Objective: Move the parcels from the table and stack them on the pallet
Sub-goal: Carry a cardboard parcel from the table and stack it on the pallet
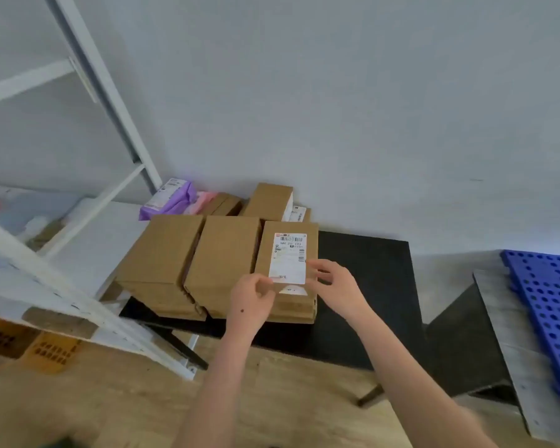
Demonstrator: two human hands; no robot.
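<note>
i'd clamp both sides squarely: left hand point(252, 295) and right hand point(335, 286) are loosely curled, not yet gripping the labelled parcel point(286, 270) at the table's point(362, 270) front edge, the blue pallet point(550, 305) lying well apart, rightward.

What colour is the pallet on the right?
Blue, with a grid of round holes: the pallet, seen in the head view.

- Black table point(362, 270) against the wall, its right part bare.
- Brown cardboard parcels point(227, 253) in stacks cover its left part.
- Behind them a purple bag point(175, 198), perhaps partly on the table.
</note>
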